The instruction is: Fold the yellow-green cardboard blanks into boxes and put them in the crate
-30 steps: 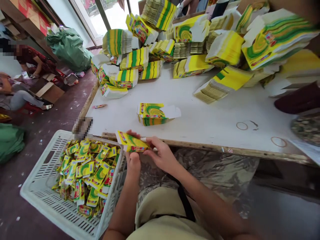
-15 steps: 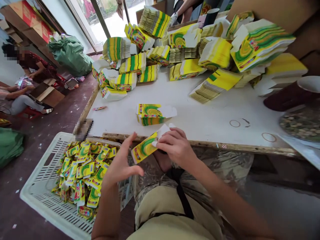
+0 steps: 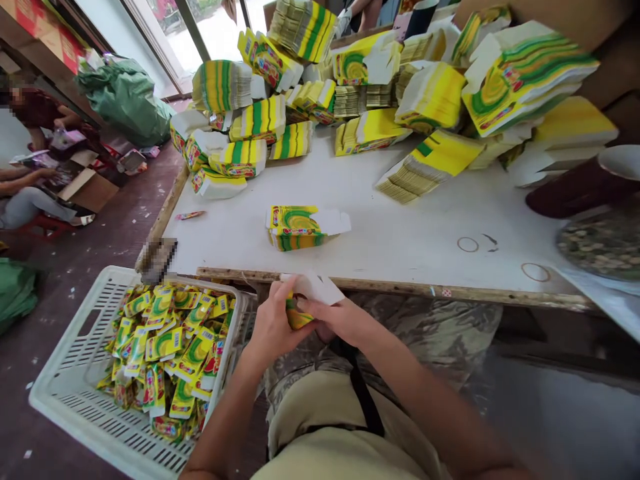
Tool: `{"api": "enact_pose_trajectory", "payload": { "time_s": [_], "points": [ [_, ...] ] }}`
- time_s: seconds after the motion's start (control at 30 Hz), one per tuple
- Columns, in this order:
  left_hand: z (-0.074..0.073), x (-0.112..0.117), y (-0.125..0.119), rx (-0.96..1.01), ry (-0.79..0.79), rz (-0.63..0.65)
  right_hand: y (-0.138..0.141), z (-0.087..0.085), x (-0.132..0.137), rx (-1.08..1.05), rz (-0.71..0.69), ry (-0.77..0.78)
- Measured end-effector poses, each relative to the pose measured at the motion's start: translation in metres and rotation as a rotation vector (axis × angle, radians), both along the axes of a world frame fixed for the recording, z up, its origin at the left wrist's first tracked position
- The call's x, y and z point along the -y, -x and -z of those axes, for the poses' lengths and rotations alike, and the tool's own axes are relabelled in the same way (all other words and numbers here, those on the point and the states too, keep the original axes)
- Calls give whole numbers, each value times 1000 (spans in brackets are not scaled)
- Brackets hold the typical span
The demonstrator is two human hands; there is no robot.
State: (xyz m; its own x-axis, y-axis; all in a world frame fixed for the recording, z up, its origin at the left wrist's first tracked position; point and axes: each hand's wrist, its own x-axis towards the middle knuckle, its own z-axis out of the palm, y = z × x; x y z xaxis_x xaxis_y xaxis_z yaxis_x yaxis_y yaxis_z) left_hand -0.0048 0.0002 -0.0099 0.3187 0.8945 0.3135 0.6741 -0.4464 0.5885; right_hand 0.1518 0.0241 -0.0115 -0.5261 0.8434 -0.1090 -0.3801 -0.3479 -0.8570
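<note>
Above my lap, at the table's front edge, both hands hold one yellow-and-green carton (image 3: 300,319) whose white flaps stick up. My left hand (image 3: 273,323) wraps round its left side, fingers curled over the far edge. My right hand (image 3: 343,319) grips the right side, its fingers partly behind the white card. Just beyond, on the white table (image 3: 400,247), lies a stack of flat cartons (image 3: 295,230) with white flaps pointing right. To the left of my hands, a white plastic basket (image 3: 65,363) holds many small filled yellow packs (image 3: 165,343).
Bundles of flat cartons (image 3: 255,120) are heaped along the table's back. A dark red cup (image 3: 565,190) lies near a jar (image 3: 600,243) at the right. Rubber bands (image 3: 468,245) lie on the tabletop. Other people sit at the far left beside a cardboard box (image 3: 90,190).
My left hand, apart from the carton before, has closed on its left side. The carton has turned and its white flaps now stand open. The view has shifted slightly.
</note>
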Motion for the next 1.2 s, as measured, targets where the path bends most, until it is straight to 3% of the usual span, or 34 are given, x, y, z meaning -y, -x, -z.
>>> {"api": "enact_pose_trajectory", "payload": {
  "time_s": [0.07,0.17,0.3,0.43,0.57,0.7,0.93,1.1,1.2],
  "points": [
    [3,-1,-1,26,6,47,-2,2,-1,28,4,-10],
    [5,-2,-1,43,77,17,-3,8,3,84,77,-97],
    [11,-5,0,-55,203,-28,-1,13,13,302,180,-403],
    [15,-4,-2,-10,119,-112,-1,12,13,519,258,-678],
    [4,1,0,-38,29,-190,-9,16,6,573,447,-759],
    [-11,5,8,-39,32,-190,-19,18,6,665,313,-869],
    [-22,0,18,-71,75,-98,-39,9,-10,642,117,-900],
    [-22,-6,17,-126,42,-142,-17,12,-9,596,284,-719],
    [-23,0,39,-126,97,-200,-5,10,-14,594,258,-686]
  ]
}}
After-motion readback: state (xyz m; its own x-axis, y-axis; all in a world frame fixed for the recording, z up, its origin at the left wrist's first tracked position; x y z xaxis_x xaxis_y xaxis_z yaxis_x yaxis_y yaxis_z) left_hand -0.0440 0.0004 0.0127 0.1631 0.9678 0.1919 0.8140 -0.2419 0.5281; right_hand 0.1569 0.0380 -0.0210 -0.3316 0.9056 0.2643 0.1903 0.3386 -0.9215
